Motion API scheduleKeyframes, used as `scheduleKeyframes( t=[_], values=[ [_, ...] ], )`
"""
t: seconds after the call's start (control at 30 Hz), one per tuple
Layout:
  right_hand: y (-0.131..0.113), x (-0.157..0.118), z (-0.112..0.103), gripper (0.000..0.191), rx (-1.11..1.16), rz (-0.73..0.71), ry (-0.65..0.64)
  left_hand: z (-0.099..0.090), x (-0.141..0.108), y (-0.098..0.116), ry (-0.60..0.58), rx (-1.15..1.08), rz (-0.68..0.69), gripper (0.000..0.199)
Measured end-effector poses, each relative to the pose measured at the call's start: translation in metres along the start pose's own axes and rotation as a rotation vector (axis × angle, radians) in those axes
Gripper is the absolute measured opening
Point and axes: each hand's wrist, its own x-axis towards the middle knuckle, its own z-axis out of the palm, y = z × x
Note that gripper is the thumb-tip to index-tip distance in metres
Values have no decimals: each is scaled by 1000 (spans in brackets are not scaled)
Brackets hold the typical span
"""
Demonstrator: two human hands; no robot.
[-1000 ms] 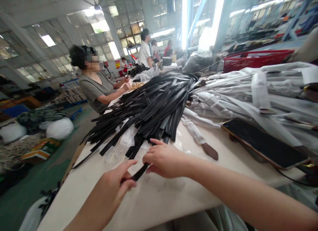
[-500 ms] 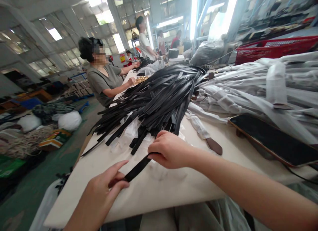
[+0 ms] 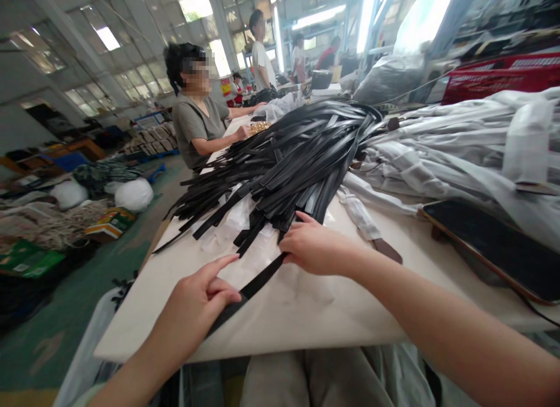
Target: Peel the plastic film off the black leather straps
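Observation:
A single black leather strap [image 3: 247, 293] runs slantwise across the table between my hands. My left hand [image 3: 199, 293] grips its lower stretch near the table's front edge, and my right hand [image 3: 317, 248] closes over its upper end beside the pile. That pile of many black leather straps [image 3: 280, 168] fans out across the white table [image 3: 315, 313], its ends near my right fingers. Right of my right hand lies a white-wrapped strap with a brown pointed leather tip [image 3: 387, 251]. Bundles of straps in white wrapping [image 3: 441, 147] lie further right.
A dark tablet [image 3: 490, 249] lies at the right of the table. A seated co-worker [image 3: 196, 121] works at the table's far left beside gold-coloured pieces [image 3: 260, 127]. A red crate [image 3: 499, 74] and a dark bag [image 3: 387, 80] stand behind. White sacks [image 3: 133, 195] sit on the floor left.
The view has swung left and tilted. My hands have spread apart along the strap, showing more of it between them, and my right hand has moved up against the pile.

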Motion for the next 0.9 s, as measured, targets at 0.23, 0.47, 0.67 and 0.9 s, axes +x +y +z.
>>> scheduleKeyframes(
  t=[0.23, 0.47, 0.67, 0.9],
  values=[
    [-17, 2, 10, 15, 68, -192, -34, 15, 10, -1, -71, 33, 168, 55],
    [12, 2, -2, 18, 62, 15, 6, -1, 13, -6, 43, 58, 57, 52],
    [-7, 4, 12, 15, 112, -157, 3, 15, 13, 0, -101, -59, 136, 48],
    [0, 6, 8, 13, 162, -76, 61, 7, 8, -8, 29, -88, 33, 50]
  ],
)
